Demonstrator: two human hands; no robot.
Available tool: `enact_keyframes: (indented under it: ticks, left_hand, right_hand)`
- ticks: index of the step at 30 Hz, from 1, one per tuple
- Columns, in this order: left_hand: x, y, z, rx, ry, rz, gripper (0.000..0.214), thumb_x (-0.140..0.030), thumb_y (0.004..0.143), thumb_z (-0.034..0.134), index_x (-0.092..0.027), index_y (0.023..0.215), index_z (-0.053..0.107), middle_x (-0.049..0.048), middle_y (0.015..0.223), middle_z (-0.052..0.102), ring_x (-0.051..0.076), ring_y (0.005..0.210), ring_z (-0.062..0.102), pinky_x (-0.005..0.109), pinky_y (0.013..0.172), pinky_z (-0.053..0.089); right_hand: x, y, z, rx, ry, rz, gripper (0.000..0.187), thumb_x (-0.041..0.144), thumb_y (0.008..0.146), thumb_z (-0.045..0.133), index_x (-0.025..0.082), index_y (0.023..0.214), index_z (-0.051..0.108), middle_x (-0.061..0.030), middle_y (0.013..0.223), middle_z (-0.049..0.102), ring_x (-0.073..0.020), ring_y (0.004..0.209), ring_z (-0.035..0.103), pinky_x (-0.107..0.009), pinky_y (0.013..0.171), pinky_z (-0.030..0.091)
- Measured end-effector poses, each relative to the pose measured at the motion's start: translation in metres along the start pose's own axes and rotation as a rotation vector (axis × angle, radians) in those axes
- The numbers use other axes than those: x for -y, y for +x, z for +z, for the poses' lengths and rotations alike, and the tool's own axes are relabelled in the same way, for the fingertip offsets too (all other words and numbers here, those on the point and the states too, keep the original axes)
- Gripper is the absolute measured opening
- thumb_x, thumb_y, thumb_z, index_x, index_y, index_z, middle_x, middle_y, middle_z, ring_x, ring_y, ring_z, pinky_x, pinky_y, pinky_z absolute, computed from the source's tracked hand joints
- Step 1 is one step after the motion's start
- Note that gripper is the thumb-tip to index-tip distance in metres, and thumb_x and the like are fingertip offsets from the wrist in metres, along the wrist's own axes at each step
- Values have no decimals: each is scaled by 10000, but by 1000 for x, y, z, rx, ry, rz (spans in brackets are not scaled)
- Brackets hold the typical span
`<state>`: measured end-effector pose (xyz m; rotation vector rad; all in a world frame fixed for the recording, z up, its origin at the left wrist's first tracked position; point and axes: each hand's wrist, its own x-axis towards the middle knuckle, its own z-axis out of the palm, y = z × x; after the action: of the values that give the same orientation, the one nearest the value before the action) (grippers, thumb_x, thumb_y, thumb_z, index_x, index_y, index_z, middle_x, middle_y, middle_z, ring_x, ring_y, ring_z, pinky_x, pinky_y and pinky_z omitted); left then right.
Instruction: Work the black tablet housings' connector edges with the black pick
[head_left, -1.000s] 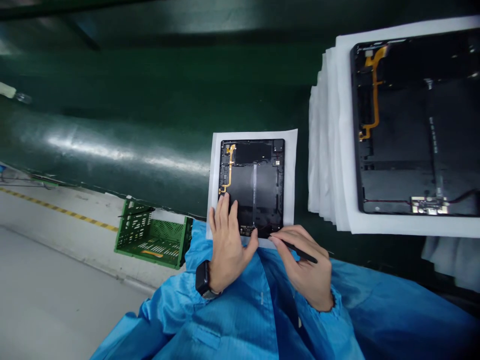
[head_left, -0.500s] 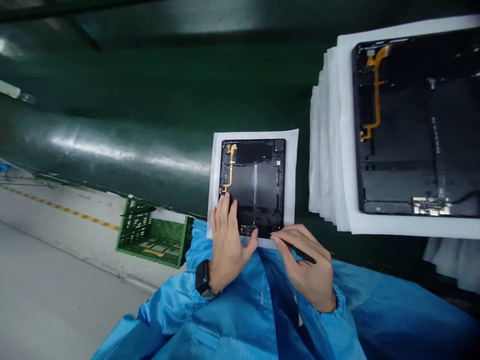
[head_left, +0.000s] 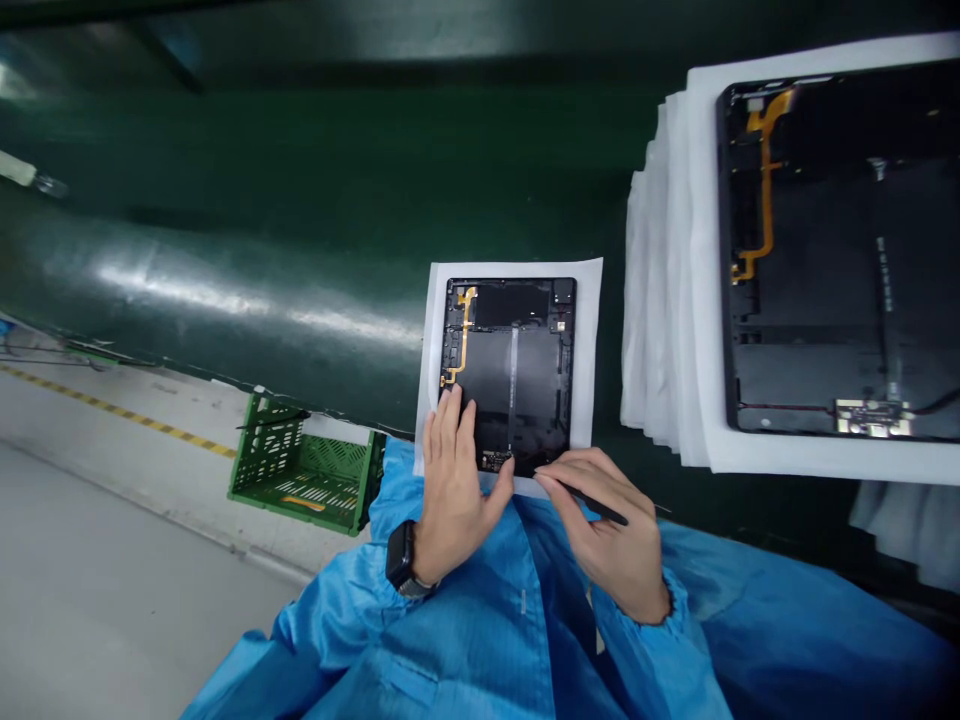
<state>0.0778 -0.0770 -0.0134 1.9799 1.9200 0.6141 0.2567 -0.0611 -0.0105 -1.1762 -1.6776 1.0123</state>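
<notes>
An opened tablet housing (head_left: pixel 491 385), black inside with an orange flex cable (head_left: pixel 464 340), lies on a white foam sheet (head_left: pixel 586 350) in front of me. My left hand (head_left: pixel 456 480) rests flat on its lower left part, fingers stretched out, thumb near a small circuit board (head_left: pixel 493 460) at the bottom edge. My right hand (head_left: pixel 611 520) pinches a slim black pen-like tool (head_left: pixel 600 506); whether it is tweezers or a stick I cannot tell. The tool's tip is at the housing's bottom edge, right of the board. My fingers partly hide the lower left side.
To the right, another opened tablet housing (head_left: pixel 817 340) lies on a stack of white foam sheets (head_left: pixel 660 300). A green workbench surface (head_left: pixel 300 180) extends behind and left. Below its edge at left stands a green plastic crate (head_left: pixel 300 470); the floor carries a yellow-black stripe (head_left: pixel 120 411).
My right hand and the black tool have shifted slightly left along the housing's bottom edge. My left hand keeps its place. The view has moved a little.
</notes>
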Motion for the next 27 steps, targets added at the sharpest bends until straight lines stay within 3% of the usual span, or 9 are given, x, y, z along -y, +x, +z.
enact_keyframes:
  ticks: [27]
  left_hand:
    - [0,0,2,-11,13,6,778,-258,923,643,-113,1575,245,233,1642,311,320,1575,233,561,1263,255]
  right_hand:
    - [-9,15,-21,175,-1,-154,344,-15,856,714,218,1107,743,-61,991,786,-227,945,656,-400,777,588]
